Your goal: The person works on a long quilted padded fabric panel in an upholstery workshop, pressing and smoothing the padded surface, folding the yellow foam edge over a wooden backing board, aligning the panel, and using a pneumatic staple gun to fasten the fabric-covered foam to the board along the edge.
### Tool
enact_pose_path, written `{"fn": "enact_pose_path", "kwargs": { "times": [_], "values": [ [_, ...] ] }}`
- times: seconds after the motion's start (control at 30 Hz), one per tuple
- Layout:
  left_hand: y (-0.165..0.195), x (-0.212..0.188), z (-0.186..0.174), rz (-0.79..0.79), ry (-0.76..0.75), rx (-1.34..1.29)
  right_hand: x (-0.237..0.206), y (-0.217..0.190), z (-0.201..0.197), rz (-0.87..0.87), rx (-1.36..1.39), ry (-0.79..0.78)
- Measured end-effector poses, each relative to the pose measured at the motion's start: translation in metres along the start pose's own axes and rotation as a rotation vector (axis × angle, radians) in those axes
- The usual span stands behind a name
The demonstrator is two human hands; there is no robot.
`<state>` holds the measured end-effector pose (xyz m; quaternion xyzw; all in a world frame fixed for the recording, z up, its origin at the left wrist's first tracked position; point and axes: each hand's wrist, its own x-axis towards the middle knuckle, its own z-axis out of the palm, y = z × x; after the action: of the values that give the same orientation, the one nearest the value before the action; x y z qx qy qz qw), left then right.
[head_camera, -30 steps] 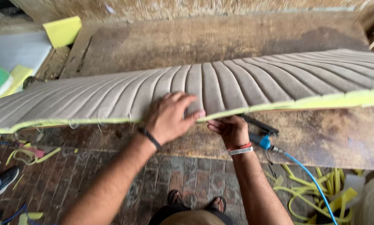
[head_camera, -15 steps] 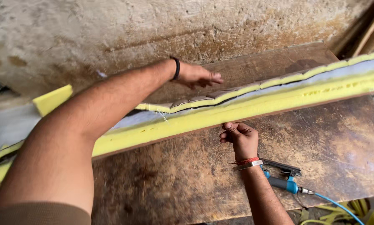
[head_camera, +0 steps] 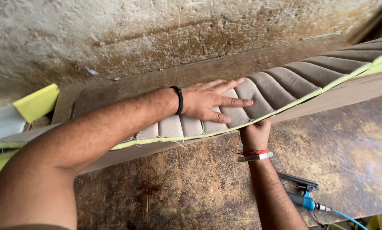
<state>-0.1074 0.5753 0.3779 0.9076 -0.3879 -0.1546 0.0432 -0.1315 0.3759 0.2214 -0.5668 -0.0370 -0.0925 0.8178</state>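
left hand point(head_camera: 210, 101) flat on quilted cushion panel point(head_camera: 280, 85), right hand point(head_camera: 254, 134) gripping its edge

— Where is the left arm?

— It reaches in from the lower left, forearm stretched long across the view, a dark band at the wrist. The left hand point(head_camera: 210, 102) lies flat, palm down, fingers spread and pointing right.

— And the right?

— The right forearm rises from the bottom edge, nearly straight up, red thread and a metal bangle on its wrist. The right hand point(head_camera: 254, 135) is curled, knuckles toward the camera, fingers tucked out of sight.
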Motion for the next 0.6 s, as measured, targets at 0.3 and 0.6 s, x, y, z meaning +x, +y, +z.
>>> {"fn": "enact_pose_path", "kwargs": {
  "times": [0.3,0.6],
  "values": [
    [0.017,-0.051,0.01,-0.281,0.16,0.189,0.014,0.002,-0.004,0.014,0.181,-0.453],
    [-0.03,-0.061,0.017,-0.135,0.231,0.083,0.022,0.028,0.064,-0.033,0.283,-0.406]
  ]
}}
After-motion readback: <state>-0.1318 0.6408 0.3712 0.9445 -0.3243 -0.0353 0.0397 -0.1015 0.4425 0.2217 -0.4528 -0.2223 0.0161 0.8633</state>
